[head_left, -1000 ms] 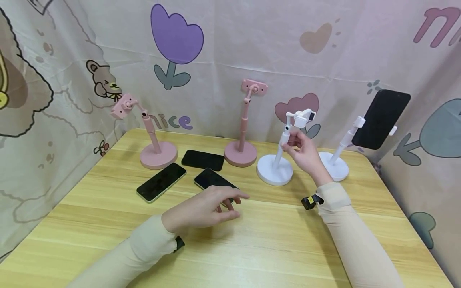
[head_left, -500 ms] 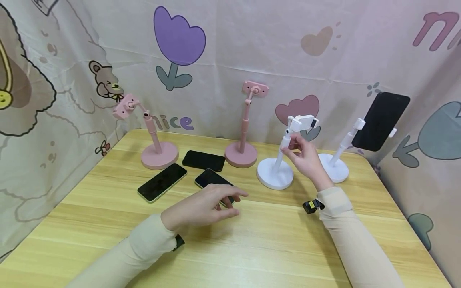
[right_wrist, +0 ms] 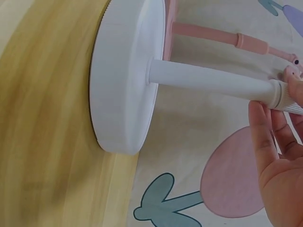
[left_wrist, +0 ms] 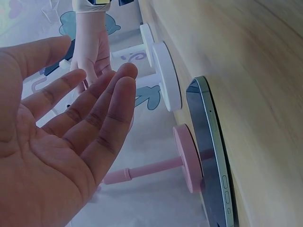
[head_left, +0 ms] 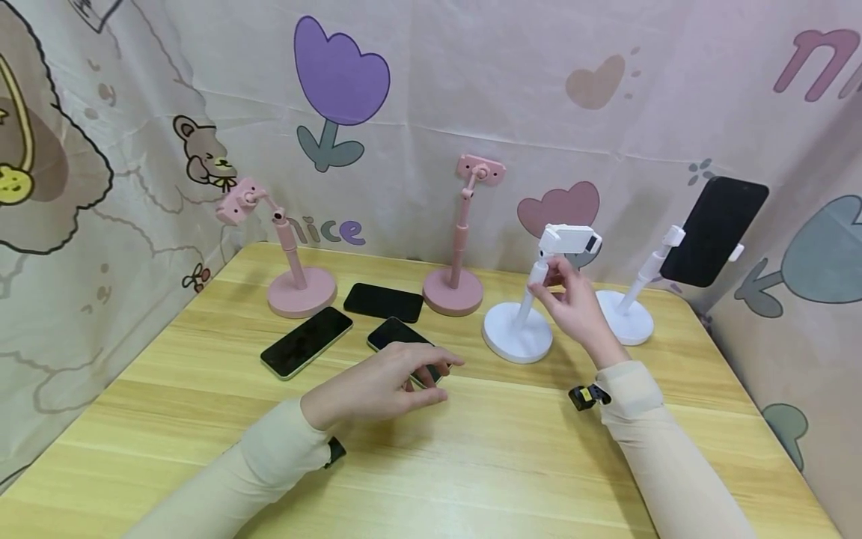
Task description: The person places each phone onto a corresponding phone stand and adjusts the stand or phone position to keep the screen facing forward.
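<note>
My right hand (head_left: 571, 303) grips the upper post of a white phone stand (head_left: 517, 335), thumb on one side and fingers on the other. The stand's clamp head holds no phone and points to the right. In the right wrist view its round base (right_wrist: 125, 80) sits on the wooden table, with the fingers (right_wrist: 262, 137) at the ribbed collar of the post. My left hand (head_left: 377, 382) hovers with loosely spread fingers, holding nothing. It partly covers a black-screened phone (head_left: 397, 333) lying flat. The left wrist view shows the open palm (left_wrist: 52, 156) beside that phone's edge (left_wrist: 215, 142).
Two more phones, one slanted (head_left: 306, 343) and one farther back (head_left: 384, 302), lie at left. A pink stand (head_left: 301, 292) stands behind them, another pink stand (head_left: 453, 290) at centre. Far right, a white stand (head_left: 626, 318) holds a phone (head_left: 715, 232). A patterned curtain (head_left: 431, 90) hangs behind.
The gripped white stand has come slightly nearer, and its clamp head has swung round and sits lower in view. My right hand moved with it. The left hand stays in place.
</note>
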Available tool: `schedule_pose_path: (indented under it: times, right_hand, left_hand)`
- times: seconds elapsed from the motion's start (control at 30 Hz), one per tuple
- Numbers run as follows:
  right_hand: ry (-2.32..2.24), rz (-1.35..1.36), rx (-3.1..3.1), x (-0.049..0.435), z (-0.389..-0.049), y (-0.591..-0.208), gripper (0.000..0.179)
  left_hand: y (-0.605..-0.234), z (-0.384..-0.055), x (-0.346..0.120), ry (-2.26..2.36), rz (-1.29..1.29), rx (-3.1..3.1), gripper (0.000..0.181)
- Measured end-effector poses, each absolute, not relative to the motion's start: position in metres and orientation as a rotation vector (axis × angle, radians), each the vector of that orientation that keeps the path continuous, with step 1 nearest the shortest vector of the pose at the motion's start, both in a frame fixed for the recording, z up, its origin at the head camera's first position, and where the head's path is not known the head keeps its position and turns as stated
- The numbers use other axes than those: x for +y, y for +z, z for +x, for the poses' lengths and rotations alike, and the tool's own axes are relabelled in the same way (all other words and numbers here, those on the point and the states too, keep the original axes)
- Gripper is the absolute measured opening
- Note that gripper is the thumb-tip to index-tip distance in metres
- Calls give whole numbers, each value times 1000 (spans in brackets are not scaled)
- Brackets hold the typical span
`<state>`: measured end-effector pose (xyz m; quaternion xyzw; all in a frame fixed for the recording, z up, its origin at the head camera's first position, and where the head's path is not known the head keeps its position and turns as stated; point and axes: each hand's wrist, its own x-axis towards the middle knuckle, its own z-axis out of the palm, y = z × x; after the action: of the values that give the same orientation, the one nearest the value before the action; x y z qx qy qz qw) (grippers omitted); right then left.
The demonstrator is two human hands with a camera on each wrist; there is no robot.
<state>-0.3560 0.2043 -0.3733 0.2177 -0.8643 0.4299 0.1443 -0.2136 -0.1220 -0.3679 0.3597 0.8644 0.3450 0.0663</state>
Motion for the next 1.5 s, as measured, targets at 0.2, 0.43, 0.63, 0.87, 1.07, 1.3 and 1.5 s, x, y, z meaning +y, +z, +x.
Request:
schedule_pose_path:
  times: [0.2, 0.43, 0.63, 0.87, 1.07, 1.3, 1.5]
  right_hand:
    - [1264, 621, -2478, 205, -349, -374, 28]
    - [1251, 639, -2468, 201, -337, -372, 26]
    - [1227, 649, -2475, 198, -328, -372, 25]
    - [1202, 671, -2454, 196, -319, -373, 24]
    - [1198, 693, -2435, 190, -311, -374, 25]
    - [1251, 697, -2436, 181, -302, -373, 24]
    - [1257, 662, -2452, 175, -297, -373, 25]
  left_hand:
    - [-367, -214, -122, 1034, 1079, 2609, 44]
    - [-367, -214, -123, 1029, 1059, 2612, 45]
    - [-366, -214, -123, 1025, 1060, 2619, 44]
    - [-367, -216, -124, 1025, 1051, 2617, 44]
    - [-367, -216, -125, 1037, 1067, 2612, 45]
    - [-368, -217, -125, 1050, 1080, 2621, 46]
    - [-366, -217, -125, 1045, 1073, 2607, 46]
